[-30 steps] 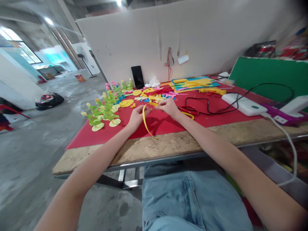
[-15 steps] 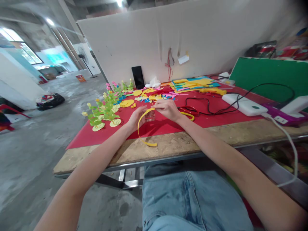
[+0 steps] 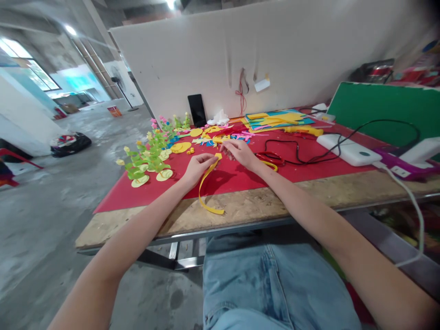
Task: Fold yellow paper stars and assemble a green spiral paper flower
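A long yellow paper strip (image 3: pixel 203 192) hangs in a curve, its lower end over the bare wood at the table's front edge. Near its upper end, my left hand (image 3: pixel 199 168) is closed on it, thumb and fingers pinched together. Just to the right, my right hand (image 3: pixel 240 153) is held over the red sheet with loosely bent fingers, somewhat apart and off the strip. I see nothing in it, though its fingertips are partly hidden. Red-handled scissors (image 3: pixel 273 158) lie by my right wrist. Behind my hands is a pile of coloured paper scraps (image 3: pixel 208 134).
Small green paper plants (image 3: pixel 137 169) on round bases stand at the left. A phone (image 3: pixel 197 111) leans on the back panel. Yellow and blue sheets (image 3: pixel 275 120), a yellow glue gun (image 3: pixel 304 131), a black cable and a white power strip (image 3: pixel 347 149) lie right.
My right hand has let go of the strip's upper end and moved slightly right. My left hand now pinches that end, and the strip's curve has dropped a little.
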